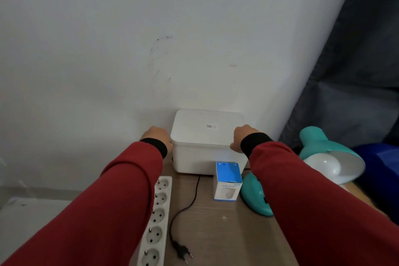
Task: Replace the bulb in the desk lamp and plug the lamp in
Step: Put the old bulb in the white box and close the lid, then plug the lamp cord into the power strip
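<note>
A white lidded plastic box (205, 136) stands on the wooden table against the wall. My left hand (157, 137) grips its left end at the lid's rim, and my right hand (241, 137) grips the right end. A teal desk lamp (319, 147) sits at the right with a white bulb (323, 165) in its shade; its base (253, 192) lies partly under my right sleeve. A small blue and white bulb carton (227, 181) stands in front of the box. The lamp's black cord ends in a loose plug (182, 251) lying on the table.
A white power strip (156, 220) with several sockets lies along the table's left edge. The wooden table (216, 233) ends just left of the strip. A white wall rises behind the box, and dark fabric (356, 71) hangs at the right.
</note>
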A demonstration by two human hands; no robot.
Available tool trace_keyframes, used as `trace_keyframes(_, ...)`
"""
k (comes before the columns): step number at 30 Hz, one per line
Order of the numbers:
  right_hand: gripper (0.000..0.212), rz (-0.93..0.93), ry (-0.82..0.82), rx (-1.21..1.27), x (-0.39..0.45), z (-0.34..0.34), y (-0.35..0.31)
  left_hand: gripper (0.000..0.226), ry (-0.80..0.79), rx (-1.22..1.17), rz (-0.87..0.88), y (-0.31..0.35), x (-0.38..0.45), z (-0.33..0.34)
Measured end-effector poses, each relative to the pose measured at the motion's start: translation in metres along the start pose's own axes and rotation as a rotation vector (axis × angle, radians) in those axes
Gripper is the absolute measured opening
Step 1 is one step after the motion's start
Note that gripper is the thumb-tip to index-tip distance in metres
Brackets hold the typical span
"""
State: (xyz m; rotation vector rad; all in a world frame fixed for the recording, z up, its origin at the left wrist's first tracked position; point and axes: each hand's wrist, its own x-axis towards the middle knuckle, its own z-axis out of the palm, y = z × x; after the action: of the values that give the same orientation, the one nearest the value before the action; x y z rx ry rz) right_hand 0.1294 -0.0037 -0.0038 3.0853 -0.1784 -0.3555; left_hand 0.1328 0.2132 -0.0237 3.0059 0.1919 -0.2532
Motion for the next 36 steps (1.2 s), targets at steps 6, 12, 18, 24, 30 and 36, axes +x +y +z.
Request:
trace_keyframes(6, 0.026, -0.067, 0.004, 0.028, -0.048, 0.007, -0.023, 0.029, 0.013, 0.038, -0.036, -0.024, -0.048, -0.004)
trace_keyframes(12, 0.029, -0.121, -0.01, 0.054, -0.087, 0.025, -0.047, 0.028, 0.022, 0.021, -0.047, -0.046, -0.09, -0.001)
trace_keyframes(18, 0.038, -0.17, -0.054, 0.156, -0.114, 0.072, -0.071, 0.039, -0.055, -0.029, -0.039, -0.069, -0.125, 0.035)
trace_keyframes(24, 0.045, -0.145, -0.122, 0.647, -0.149, 0.131, -0.084, 0.052, -0.141, -0.269, -0.014, -0.083, -0.168, 0.094)
trace_keyframes(30, 0.053, -0.052, -0.189, 0.841, -0.158, 0.182, -0.094, 0.059, -0.187, -0.74, -0.036, -0.097, -0.199, 0.147)
trace_keyframes(36, 0.059, -0.057, -0.141, 0.806, -0.157, 0.2, -0.099, 0.09, -0.186, -0.886, -0.055, -0.103, -0.204, 0.163)
